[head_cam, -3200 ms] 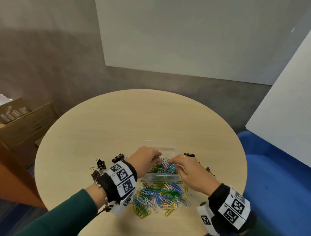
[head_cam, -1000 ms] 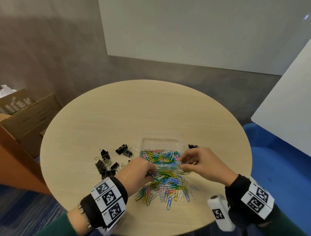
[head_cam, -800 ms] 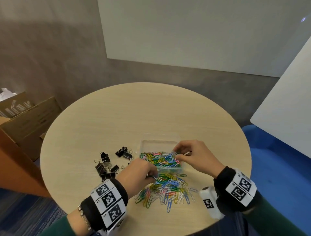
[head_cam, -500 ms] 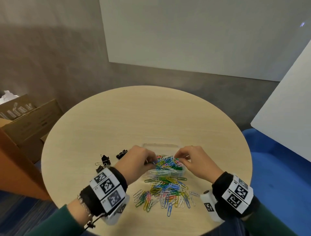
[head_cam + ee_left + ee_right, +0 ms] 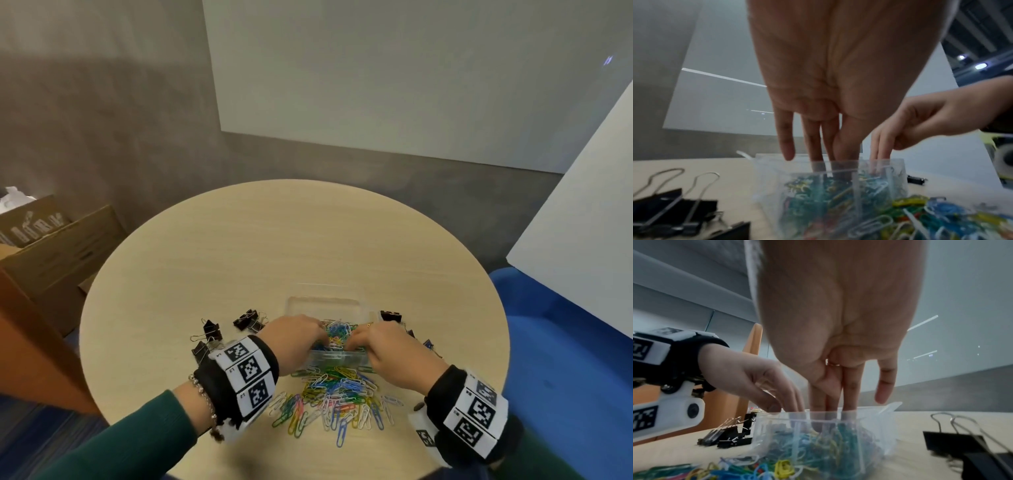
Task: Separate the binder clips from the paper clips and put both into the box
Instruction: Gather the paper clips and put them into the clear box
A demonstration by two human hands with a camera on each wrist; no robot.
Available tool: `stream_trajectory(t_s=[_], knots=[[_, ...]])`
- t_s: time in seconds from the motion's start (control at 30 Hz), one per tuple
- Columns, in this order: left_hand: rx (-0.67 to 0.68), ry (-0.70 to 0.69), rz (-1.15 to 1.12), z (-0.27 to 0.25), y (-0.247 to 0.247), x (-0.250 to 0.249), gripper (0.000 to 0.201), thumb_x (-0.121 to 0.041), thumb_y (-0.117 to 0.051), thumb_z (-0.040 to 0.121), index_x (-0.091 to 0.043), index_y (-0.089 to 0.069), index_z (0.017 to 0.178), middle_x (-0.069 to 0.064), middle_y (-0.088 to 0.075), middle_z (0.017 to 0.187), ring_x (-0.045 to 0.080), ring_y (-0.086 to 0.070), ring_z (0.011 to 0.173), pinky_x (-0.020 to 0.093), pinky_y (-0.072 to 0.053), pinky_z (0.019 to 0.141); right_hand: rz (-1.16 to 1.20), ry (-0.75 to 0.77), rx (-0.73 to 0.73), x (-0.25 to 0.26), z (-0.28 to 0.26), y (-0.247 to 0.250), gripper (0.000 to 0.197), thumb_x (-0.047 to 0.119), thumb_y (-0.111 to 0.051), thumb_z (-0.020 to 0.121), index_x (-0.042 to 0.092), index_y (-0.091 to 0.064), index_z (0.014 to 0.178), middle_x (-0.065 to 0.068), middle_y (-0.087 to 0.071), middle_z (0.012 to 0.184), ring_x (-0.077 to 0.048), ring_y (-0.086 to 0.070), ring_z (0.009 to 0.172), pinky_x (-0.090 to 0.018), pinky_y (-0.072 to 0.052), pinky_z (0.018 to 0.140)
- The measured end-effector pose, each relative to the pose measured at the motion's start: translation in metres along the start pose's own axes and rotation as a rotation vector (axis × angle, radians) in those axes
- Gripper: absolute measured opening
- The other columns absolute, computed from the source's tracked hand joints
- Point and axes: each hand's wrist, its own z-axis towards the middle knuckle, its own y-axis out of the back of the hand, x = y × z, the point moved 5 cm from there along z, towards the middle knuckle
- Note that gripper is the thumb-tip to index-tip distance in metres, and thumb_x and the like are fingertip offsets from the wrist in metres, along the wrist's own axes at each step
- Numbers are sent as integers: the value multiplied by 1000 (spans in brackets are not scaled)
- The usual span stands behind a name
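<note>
Both the left hand (image 5: 294, 337) and right hand (image 5: 387, 346) have straight fingers dipped among paper clips in the clear box (image 5: 337, 358) near the desk's (image 5: 274, 246) near edge, any hold unverifiable; advise releasing low, well inside its walls.

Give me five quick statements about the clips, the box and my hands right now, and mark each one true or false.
1. Both hands reach into the clear box. True: the left hand and the right hand have fingers down in it.
2. The box holds binder clips. False: it holds coloured paper clips.
3. A pile of paper clips lies on the table in front of the box. True.
4. All the binder clips lie on one side of the box. False: another binder clip lies on the other side.
5. The right hand holds a binder clip. False: its fingers are down among the paper clips.
</note>
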Motion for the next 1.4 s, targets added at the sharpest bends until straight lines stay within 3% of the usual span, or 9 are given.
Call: stream_trajectory(t_s=[0.2, 0.37, 0.6, 0.73, 0.9, 1.0, 1.1, 1.23, 1.4], knots=[[-41, 60, 146, -5, 11, 4, 38, -6, -44, 93, -22, -57, 125, -1, -54, 127, 22, -51, 114, 37, -35, 96, -22, -3, -89, -1, 1, 7, 43, 1, -37, 90, 22, -70, 106, 6, -65, 117, -16, -58, 106, -38, -36, 101], [-9, 23, 132, -12, 2, -3, 33, -27, -33, 99, -19, -62, 112, 1, -59, 112, 23, -56, 103, 39, -38, 91, -109, -53, 1, 3, 0, 0, 40, 3, -38, 91, 20, -67, 111, 4, -62, 119, -20, -54, 107, -39, -29, 100], [-318, 34, 95, -33, 13, 5, 34, -37, -30, 99, -28, -60, 112, -8, -60, 111, 17, -56, 102, 35, -42, 85, 86, 65, -262, -1, -24, 13, 50, 24, -22, 83, 20, -70, 97, 7, -65, 102, -7, -55, 94, -30, -42, 87], [-424, -44, 56, -52, 9, -6, 39, -40, -24, 93, -31, -61, 95, -13, -62, 93, 11, -58, 84, 29, -44, 68, 102, 116, -127, 10, -40, -7, 36, 13, -37, 93, 21, -67, 111, 9, -64, 111, -4, -55, 102, -18, -40, 91], [-262, -24, 28, -61, -24, -19, 56, -48, -14, 85, -27, -57, 115, -10, -58, 115, 13, -55, 104, 30, -45, 80, 56, 84, 16, 12, -42, -36, 44, 21, -38, 99, 24, -41, 142, 9, -45, 145, -6, -38, 133, -20, -28, 113], [-111, -26, 26, -61, -42, -21, 72, -48, -9, 76, -23, -44, 134, -5, -47, 137, 18, -47, 123, 38, -46, 94, 91, 106, 14, 17, -41, -36, 44, 17, -40, 96, 24, -44, 139, 6, -50, 137, -8, -43, 125, -22, -34, 108], [-68, -30, 20, -63, -44, -22, 69, -48, -12, 79, -23, -41, 136, -4, -43, 137, 18, -43, 125, 38, -44, 96, 115, 101, -32, 20, -40, -28, 41, 14, -40, 95, 23, -48, 135, 7, -53, 127, -6, -47, 115, -19, -38, 100], [-116, -15, 33, -65, -38, -22, 45, -37, -42, 94, -22, -40, 136, -5, -40, 139, 16, -39, 126, 35, -42, 98, 90, 115, -32, 22, -37, -28, 45, 15, -41, 95, 21, -43, 140, 5, -50, 135, -8, -45, 121, -25, -38, 106], [-67, -48, -6, -60, -43, -26, 54, -44, -45, 92, -23, -33, 141, -5, -37, 143, 17, -37, 129, 36, -41, 101, 75, 206, 62, 32, -32, -42, 51, 17, -47, 89, 21, -43, 140, 3, -47, 142, -11, -41, 129, -27, -30, 112]])
